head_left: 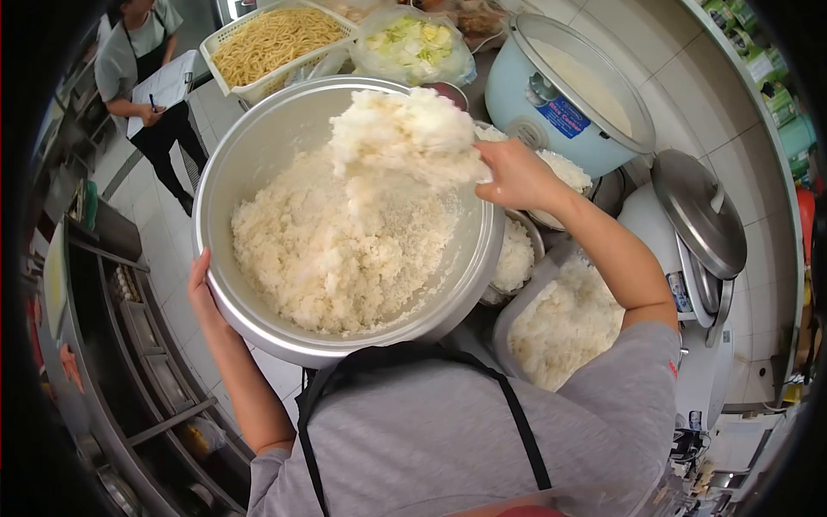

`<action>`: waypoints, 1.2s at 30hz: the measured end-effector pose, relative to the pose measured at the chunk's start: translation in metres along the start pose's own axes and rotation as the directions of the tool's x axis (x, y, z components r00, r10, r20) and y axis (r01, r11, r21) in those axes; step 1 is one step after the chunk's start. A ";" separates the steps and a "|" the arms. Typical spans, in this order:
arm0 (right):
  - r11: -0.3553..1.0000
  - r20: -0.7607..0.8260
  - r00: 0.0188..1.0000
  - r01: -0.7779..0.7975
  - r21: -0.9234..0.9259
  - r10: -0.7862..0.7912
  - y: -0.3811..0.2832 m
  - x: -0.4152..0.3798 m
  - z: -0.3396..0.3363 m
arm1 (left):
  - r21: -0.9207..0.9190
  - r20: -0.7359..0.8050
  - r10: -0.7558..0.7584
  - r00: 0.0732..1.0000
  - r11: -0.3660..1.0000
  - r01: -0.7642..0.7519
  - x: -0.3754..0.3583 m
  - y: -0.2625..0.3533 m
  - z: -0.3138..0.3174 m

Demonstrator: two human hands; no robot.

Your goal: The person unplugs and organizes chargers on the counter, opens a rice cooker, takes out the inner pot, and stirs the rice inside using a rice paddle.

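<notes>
A wide metal pot tilts in front of my body, with loose white rice spread over its bottom. My left hand holds the pot's outer wall at the lower left, just under the rim. Over the pot's far right side, my right hand is closed round what looks like a rice paddle, mostly hidden under rice. On it rides a big clump of rice, blurred by motion, with some grains hanging down toward the pot.
Right of the pot are rice-filled bowls, a tub of rice, a light-blue rice cooker and a metal lid. A noodle basket and a bag of chopped cabbage stand behind. A person with a clipboard stands far left.
</notes>
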State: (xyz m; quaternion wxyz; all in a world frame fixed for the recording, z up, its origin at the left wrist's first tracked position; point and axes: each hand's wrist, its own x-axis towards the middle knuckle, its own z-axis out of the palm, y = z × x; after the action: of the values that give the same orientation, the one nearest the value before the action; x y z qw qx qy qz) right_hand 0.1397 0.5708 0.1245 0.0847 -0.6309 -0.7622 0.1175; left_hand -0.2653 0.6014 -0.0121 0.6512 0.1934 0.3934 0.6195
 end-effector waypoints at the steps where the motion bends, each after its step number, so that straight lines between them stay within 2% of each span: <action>1: 1.000 0.001 1.000 -0.006 0.009 0.006 0.000 0.002 0.005 | -0.002 0.004 -0.019 1.000 1.000 0.019 0.001 0.000 -0.003; 6: 0.990 0.055 0.994 0.091 0.106 -0.097 0.000 0.017 0.027 | 0.003 0.000 -0.030 1.000 1.000 0.030 0.005 0.002 -0.009; 9: 0.988 0.100 0.994 0.035 0.148 -0.050 0.001 0.019 0.019 | 0.047 -0.016 -0.010 1.000 0.999 0.011 0.002 0.001 -0.007; 13: 0.979 0.025 0.998 0.045 0.199 -0.051 0.025 0.012 -0.006 | -0.015 0.003 -0.048 0.999 0.999 0.049 -0.001 0.001 -0.003; 15: 0.945 -0.160 0.975 0.193 0.266 -0.154 0.048 0.006 -0.024 | -0.025 0.020 -0.057 0.998 0.998 0.058 -0.002 0.001 -0.002; 16: 0.950 -0.178 0.973 0.186 0.249 -0.143 0.053 0.001 -0.042 | 0.020 -0.004 -0.035 0.999 0.999 0.035 -0.001 0.001 -0.005; 18: 0.964 -0.165 0.977 -0.089 0.252 0.133 0.059 -0.015 -0.085 | 0.067 -0.007 -0.011 1.000 0.998 0.011 0.000 0.001 -0.006; 20: 0.947 -0.237 0.936 -0.199 0.251 0.259 0.083 -0.024 -0.117 | 0.055 -0.051 -0.025 0.998 0.998 0.028 -0.001 0.000 -0.007; 23: 0.949 -0.283 0.909 -0.268 0.168 0.307 0.136 -0.028 -0.161 | 0.080 -0.056 0.008 0.998 0.997 -0.003 -0.001 0.000 -0.006; 25: 0.910 -0.338 0.852 -0.413 0.037 0.400 0.194 -0.017 -0.168 | 0.084 -0.037 -0.017 0.999 0.996 0.020 0.001 0.000 -0.010; 26: 0.910 -0.346 0.849 -0.413 0.039 0.400 0.211 -0.009 -0.165 | 0.088 -0.029 -0.039 0.999 0.995 0.042 0.002 0.001 -0.010; 28: 0.801 -0.575 0.735 -0.559 -0.215 0.359 0.239 0.008 -0.154 | 0.116 -0.020 -0.009 1.000 0.993 0.012 0.000 0.002 -0.007; 29: 0.805 -0.581 0.733 -0.555 -0.210 0.354 0.244 0.019 -0.147 | 0.100 -0.003 -0.028 1.000 0.995 0.029 0.000 0.002 -0.008; 31: 0.533 -0.576 0.686 -0.719 -0.446 0.444 0.256 0.041 -0.131 | 0.090 0.009 -0.039 0.999 0.995 0.038 0.001 0.001 -0.008; 32: 0.543 -0.574 0.690 -0.714 -0.442 0.441 0.262 0.048 -0.127 | 0.086 0.018 -0.041 0.999 0.995 0.039 0.001 0.001 -0.008; 34: 0.451 -0.615 0.697 -0.713 -0.537 0.369 0.272 0.069 -0.120 | 0.091 0.002 -0.035 0.999 0.995 0.035 -0.001 0.004 -0.013; 36: 0.380 -0.653 0.706 -0.703 -0.601 0.274 0.265 0.075 -0.140 | 0.045 -0.069 -0.051 0.996 0.998 0.054 -0.001 0.002 -0.008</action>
State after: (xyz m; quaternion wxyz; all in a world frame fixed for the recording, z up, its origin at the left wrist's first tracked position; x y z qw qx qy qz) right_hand 0.4138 0.7008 0.1818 -0.0859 -0.8033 -0.4503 -0.3803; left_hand -0.2721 0.5984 -0.0154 0.6489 0.1770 0.4346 0.5989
